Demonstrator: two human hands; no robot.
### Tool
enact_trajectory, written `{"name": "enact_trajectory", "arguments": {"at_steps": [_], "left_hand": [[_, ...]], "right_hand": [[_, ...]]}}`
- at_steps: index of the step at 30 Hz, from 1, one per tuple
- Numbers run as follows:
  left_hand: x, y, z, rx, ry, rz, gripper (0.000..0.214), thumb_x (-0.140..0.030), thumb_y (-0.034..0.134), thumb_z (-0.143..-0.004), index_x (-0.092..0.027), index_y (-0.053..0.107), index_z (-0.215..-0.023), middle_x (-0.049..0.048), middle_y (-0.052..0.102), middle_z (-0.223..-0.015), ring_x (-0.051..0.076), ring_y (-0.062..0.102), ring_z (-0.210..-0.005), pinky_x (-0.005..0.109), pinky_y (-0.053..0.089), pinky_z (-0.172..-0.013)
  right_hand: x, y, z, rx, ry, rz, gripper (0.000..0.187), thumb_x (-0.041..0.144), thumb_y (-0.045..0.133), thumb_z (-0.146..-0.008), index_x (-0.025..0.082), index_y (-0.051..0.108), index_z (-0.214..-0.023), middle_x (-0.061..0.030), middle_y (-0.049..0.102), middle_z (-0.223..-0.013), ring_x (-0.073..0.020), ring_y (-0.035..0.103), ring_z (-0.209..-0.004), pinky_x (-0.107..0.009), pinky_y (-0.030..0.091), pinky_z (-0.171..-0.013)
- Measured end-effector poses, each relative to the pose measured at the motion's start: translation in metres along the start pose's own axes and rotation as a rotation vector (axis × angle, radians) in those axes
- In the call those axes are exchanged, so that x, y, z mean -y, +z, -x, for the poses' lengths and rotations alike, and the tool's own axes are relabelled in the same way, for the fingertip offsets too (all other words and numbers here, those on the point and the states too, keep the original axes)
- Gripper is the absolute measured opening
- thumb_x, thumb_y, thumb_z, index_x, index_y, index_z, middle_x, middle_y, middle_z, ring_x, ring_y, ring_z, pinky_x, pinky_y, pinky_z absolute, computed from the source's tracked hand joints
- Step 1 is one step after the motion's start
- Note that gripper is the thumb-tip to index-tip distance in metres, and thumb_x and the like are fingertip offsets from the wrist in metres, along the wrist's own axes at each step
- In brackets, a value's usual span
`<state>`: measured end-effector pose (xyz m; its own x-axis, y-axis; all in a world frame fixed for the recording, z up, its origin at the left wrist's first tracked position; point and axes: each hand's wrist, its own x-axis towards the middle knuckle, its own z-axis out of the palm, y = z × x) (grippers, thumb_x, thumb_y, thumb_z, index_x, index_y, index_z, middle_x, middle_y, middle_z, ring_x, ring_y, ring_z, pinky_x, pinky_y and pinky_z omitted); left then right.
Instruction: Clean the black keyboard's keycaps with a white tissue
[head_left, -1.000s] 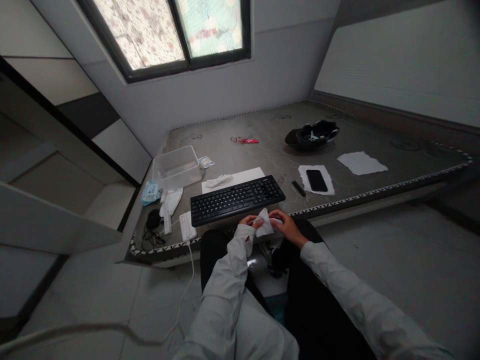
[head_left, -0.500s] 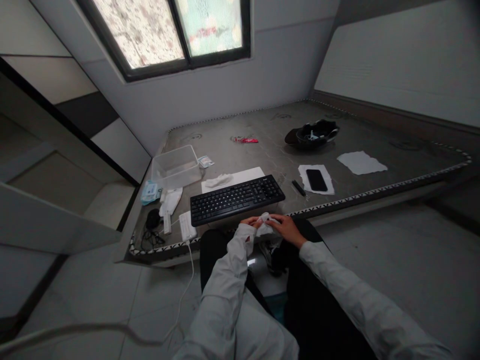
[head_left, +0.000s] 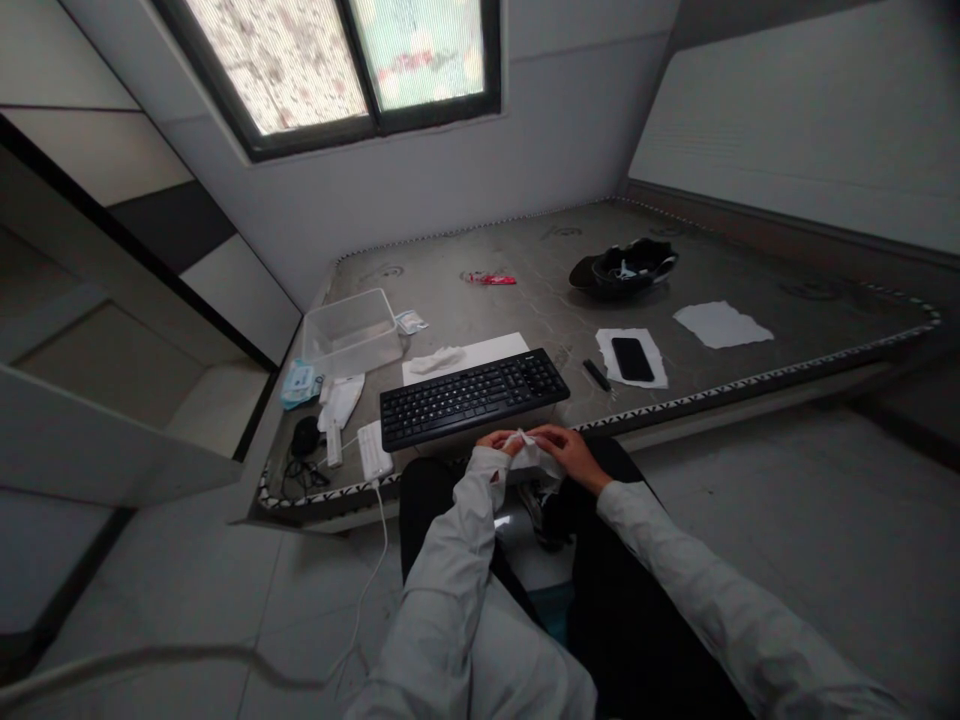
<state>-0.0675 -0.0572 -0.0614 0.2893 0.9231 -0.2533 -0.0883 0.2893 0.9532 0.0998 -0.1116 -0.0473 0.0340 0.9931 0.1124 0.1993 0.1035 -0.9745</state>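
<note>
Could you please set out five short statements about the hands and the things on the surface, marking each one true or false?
1. The left hand and the right hand both hold a thin white piece. True.
2. A black phone lies on white paper, to the right of the keyboard. True.
3. The keyboard leans upright against the wall. False: it lies, keys up, near the front edge of the grey surface.
4. A clear plastic box stands left of the black cap. True.
5. The black cap is inside the clear plastic box. False: it lies well apart from it.
</note>
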Motion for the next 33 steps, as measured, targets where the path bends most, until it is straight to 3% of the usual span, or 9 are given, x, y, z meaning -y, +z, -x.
{"name": "enact_trajectory", "arguments": {"at_steps": [4,11,19,25,33], "left_hand": [[0.004,0.000,-0.003,-0.014,-0.005,-0.005,0.040,-0.037,0.088,-0.047,-0.015,0.071,-0.075,0.0092,0.073,-0.075,0.023,0.068,-0.073,0.031,0.051,-0.068],[0.004,0.001,-0.004,0.010,0.005,0.016,0.042,-0.040,0.087,-0.049,-0.014,0.071,-0.078,0.0099,0.074,-0.077,0.023,0.068,-0.074,0.032,0.052,-0.071],[-0.004,0.003,0.002,0.055,0.016,0.038,0.046,-0.047,0.085,-0.052,-0.015,0.073,-0.084,0.0099,0.074,-0.081,0.023,0.068,-0.075,0.032,0.052,-0.072],[-0.003,0.002,0.002,0.090,0.099,-0.009,0.045,-0.049,0.080,-0.060,-0.015,0.075,-0.089,0.0103,0.074,-0.089,0.023,0.067,-0.081,0.031,0.052,-0.075],[0.001,0.005,-0.001,0.108,-0.038,0.114,0.053,-0.051,0.086,-0.048,-0.015,0.072,-0.084,0.0082,0.073,-0.077,0.019,0.067,-0.068,0.030,0.053,-0.068]], "right_hand": [[-0.001,0.007,0.001,-0.085,0.017,0.086,0.034,0.045,0.074,-0.070,0.021,0.070,-0.093,-0.0030,0.073,-0.091,-0.0225,0.066,-0.085,-0.033,0.050,-0.078],[0.004,0.008,0.002,-0.136,-0.051,0.178,0.026,0.046,0.062,-0.082,0.024,0.074,-0.088,-0.0028,0.074,-0.088,-0.0231,0.067,-0.084,-0.032,0.049,-0.075],[0.013,0.010,0.003,-0.187,-0.088,0.323,0.024,0.041,0.054,-0.087,0.027,0.071,-0.097,-0.0021,0.073,-0.093,-0.0236,0.067,-0.089,-0.033,0.048,-0.081],[0.005,0.006,0.001,-0.143,-0.073,0.212,0.030,0.044,0.049,-0.089,0.025,0.071,-0.098,-0.0034,0.073,-0.097,-0.0246,0.065,-0.093,-0.034,0.048,-0.081],[-0.012,0.005,-0.005,-0.106,0.125,-0.100,0.040,0.056,0.056,-0.081,0.018,0.065,-0.094,-0.0035,0.069,-0.077,-0.0193,0.063,-0.069,-0.027,0.049,-0.058]]}}
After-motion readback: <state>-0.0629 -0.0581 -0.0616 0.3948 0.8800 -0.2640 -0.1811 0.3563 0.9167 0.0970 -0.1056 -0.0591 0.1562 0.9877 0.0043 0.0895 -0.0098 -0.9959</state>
